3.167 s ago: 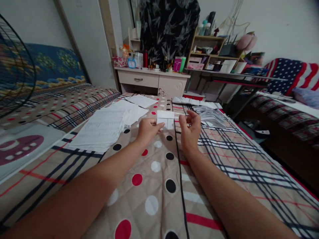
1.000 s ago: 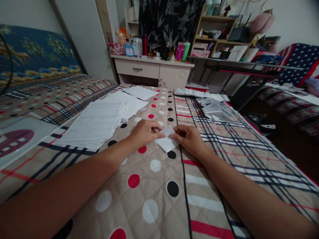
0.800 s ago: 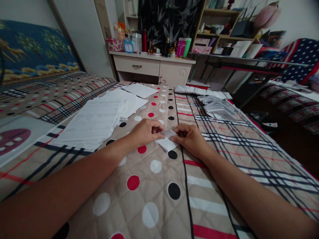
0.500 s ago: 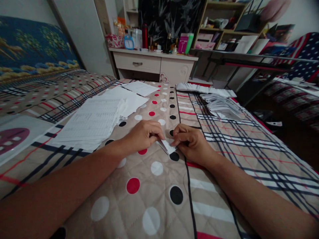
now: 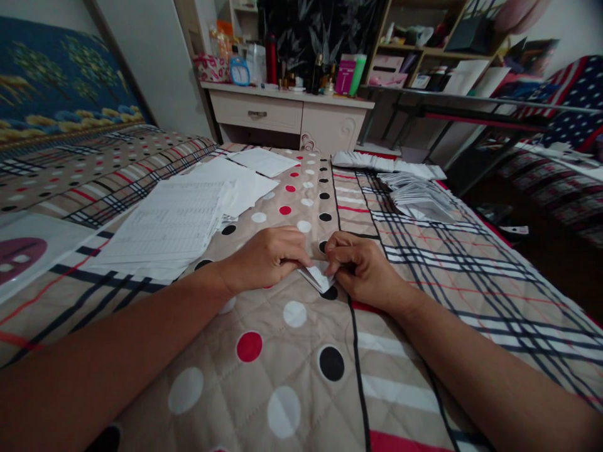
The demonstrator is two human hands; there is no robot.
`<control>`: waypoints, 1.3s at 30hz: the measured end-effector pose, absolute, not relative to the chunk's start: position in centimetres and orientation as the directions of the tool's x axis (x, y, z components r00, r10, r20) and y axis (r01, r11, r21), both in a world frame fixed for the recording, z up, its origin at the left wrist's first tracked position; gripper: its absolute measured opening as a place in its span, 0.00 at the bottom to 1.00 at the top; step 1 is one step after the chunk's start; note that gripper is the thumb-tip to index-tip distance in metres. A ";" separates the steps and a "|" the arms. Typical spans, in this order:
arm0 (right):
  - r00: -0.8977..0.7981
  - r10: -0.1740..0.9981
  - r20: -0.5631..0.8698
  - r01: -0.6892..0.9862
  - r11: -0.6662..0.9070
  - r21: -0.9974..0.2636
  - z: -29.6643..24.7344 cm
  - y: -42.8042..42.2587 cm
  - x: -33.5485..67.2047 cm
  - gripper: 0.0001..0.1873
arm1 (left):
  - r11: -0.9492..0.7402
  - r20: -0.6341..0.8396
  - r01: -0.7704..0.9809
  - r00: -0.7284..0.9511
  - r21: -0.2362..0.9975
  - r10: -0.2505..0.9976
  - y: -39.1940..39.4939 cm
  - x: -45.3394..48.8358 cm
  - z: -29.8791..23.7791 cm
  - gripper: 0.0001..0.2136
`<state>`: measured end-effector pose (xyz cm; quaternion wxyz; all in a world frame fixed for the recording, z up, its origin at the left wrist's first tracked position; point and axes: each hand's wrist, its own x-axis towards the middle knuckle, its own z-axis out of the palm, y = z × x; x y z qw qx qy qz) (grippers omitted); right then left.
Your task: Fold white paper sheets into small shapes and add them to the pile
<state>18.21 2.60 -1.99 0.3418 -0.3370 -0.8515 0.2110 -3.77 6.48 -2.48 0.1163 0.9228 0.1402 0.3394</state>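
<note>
A small folded piece of white paper [image 5: 317, 278] is pinched between my two hands, just above or on the dotted bedcover. My left hand [image 5: 269, 258] is closed on its left end, thumb and fingers together. On the right end, my right hand [image 5: 360, 267] grips with bent fingers, which hide part of the paper. Left of my hands lies a stack of printed sheets [image 5: 160, 223], with blank-looking white sheets [image 5: 235, 179] behind it. Farther off on the right is a pile of folded papers [image 5: 417, 196], and behind that a row of folded papers [image 5: 362, 161].
The quilted bedcover [image 5: 245, 395] spreads under everything. A plastic bag with a purple print [image 5: 47, 242] lies at the far left. Beyond the bed stands a white dresser [image 5: 257, 116] with bottles and a blue clock [image 5: 239, 70]. A shelf desk [image 5: 424, 94] is at the right.
The view has shifted slightly. Both hands stay on the folded paper at nearly the same place; its fold looks a little more open at the front edge.
</note>
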 end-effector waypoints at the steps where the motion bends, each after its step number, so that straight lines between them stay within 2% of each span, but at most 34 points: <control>1: -0.539 0.722 0.433 0.440 0.680 -0.586 -1.9 2.6 18.2 0.18 | -0.935 0.593 0.183 0.731 0.305 0.337 6.4 -3.8 -2.4 0.09; 5: -0.516 0.755 0.404 0.505 0.649 -0.569 -1.7 2.4 18.5 0.22 | -0.928 0.563 0.226 0.744 0.295 0.360 6.1 -3.7 -2.3 0.08; 8: -0.481 0.780 0.400 0.534 0.623 -0.571 -1.7 2.4 18.5 0.21 | -0.930 0.558 0.252 0.747 0.267 0.362 6.0 -3.6 -2.3 0.08; 13: -0.430 0.764 0.482 0.529 0.646 -0.551 -2.1 2.8 18.4 0.18 | -0.935 0.629 0.335 0.704 0.115 0.330 6.3 -3.5 -2.2 0.08; 18: -0.495 0.735 0.463 0.536 0.678 -0.504 -2.1 2.9 18.3 0.18 | -0.948 0.548 0.318 0.796 -0.015 0.259 6.2 -3.6 -2.1 0.10; 21: -0.516 0.722 0.461 0.550 0.692 -0.468 -2.1 2.8 18.4 0.19 | -0.955 0.534 0.291 0.816 -0.049 0.221 5.9 -3.7 -2.0 0.11; 30: -0.551 0.680 0.483 0.532 0.733 -0.425 -2.4 2.7 18.4 0.18 | -0.969 0.545 0.247 0.814 -0.010 0.202 5.8 -3.8 -2.0 0.13; 35: -0.557 0.672 0.488 0.512 0.740 -0.436 -2.5 2.6 18.6 0.19 | -0.961 0.574 0.262 0.776 0.083 0.261 5.8 -3.8 -2.0 0.14; 39: -0.573 0.649 0.500 0.513 0.760 -0.399 -2.6 2.6 18.7 0.17 | -0.963 0.571 0.254 0.780 0.089 0.258 5.8 -3.8 -2.0 0.14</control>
